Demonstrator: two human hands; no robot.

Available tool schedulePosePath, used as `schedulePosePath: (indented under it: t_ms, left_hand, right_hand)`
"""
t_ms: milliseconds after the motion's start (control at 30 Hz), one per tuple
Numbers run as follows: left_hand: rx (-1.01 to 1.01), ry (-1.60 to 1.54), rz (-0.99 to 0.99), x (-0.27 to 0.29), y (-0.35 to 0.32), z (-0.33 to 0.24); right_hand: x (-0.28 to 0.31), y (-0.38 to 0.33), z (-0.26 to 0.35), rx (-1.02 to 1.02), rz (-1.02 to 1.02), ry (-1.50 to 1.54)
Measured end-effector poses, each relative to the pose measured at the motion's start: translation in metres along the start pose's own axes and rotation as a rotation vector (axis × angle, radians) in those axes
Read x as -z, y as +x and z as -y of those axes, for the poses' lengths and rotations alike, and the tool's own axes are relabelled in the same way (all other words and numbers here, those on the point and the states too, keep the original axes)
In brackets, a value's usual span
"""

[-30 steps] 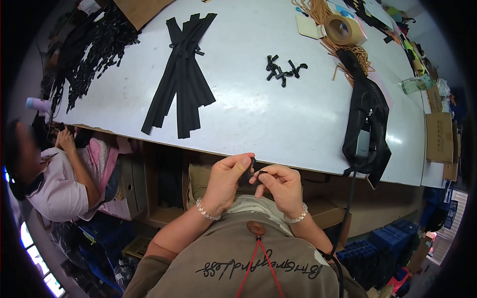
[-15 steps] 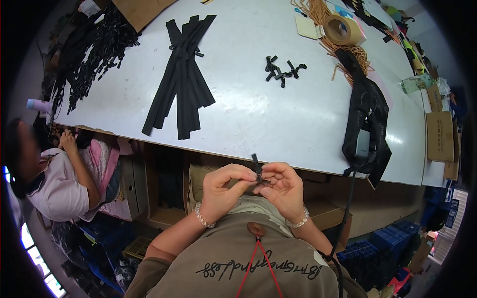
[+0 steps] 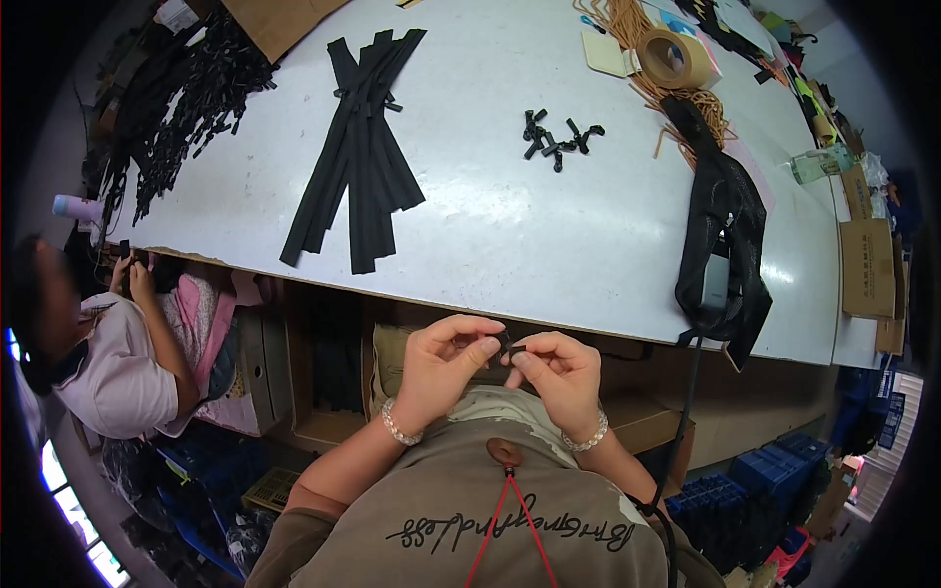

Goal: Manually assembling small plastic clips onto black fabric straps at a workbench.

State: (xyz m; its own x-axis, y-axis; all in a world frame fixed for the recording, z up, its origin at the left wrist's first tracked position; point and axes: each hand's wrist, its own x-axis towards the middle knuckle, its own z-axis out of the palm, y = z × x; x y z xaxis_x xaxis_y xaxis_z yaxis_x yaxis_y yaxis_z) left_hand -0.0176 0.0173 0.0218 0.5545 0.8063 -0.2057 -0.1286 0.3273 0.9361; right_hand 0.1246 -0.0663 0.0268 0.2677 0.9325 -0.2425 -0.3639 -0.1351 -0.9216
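Both hands pinch one small black plastic piece between them, just below the near edge of the table, at the lower middle of the frame. Left hand closes thumb and forefinger on its left end; right hand closes its fingertips on the right end, so each grip is clenched on the same part. So little of the piece shows between the fingertips that its exact shape cannot be told; it looks like the loose black clips lying in a little heap at the upper middle of the table.

To handle it well, I judge the fingertips should stay close to the ends, with the wrists steady over the lap, since a part this small would slip easily if squeezed off-centre. Holding it close to the chest, as now, seems sensible.

A bundle of black webbing straps lies fanned out at the upper left of the table, well apart from the hands. A tangle of more black straps sits at the far left. A black mesh bag hangs over the table's right part, near a roll of brown tape at the upper right. Another person sits at the left edge of the frame, working with their own hands.
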Motion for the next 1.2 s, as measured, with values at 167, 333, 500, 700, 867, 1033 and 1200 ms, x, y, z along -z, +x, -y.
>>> schedulePosePath:
  t_ms: [167, 333, 500, 700, 867, 1033, 1200]
  left_hand:
    - [0.287, -0.282, 0.026, 0.01, 0.003, 0.01]
    - [0.37, -0.398, 0.025, 0.009, 0.005, 0.008]
    - [0.39, -0.366, 0.062, 0.009, 0.004, 0.009]
    - [0.364, -0.295, 0.081, 0.007, 0.003, 0.006]
    - [0.342, -0.248, 0.08, 0.007, 0.003, 0.006]
    - [0.337, -0.23, 0.091, 0.008, 0.003, 0.006]
    - [0.341, -0.239, 0.114, 0.008, 0.003, 0.006]
  right_hand:
    - [0.003, 0.007, 0.005, -0.115, 0.004, 0.062]
    - [0.004, 0.007, 0.01, -0.174, 0.027, -0.008]
    - [0.003, 0.008, 0.009, -0.217, 0.086, 0.069]
    - [0.001, 0.009, 0.001, -0.125, 0.036, 0.036]
    - [-0.003, 0.009, 0.006, -0.132, 0.025, 0.042]
    - [-0.003, 0.008, 0.005, -0.127, 0.039, 0.034]
    - [-0.002, 0.007, 0.003, -0.094, 0.036, 0.003]
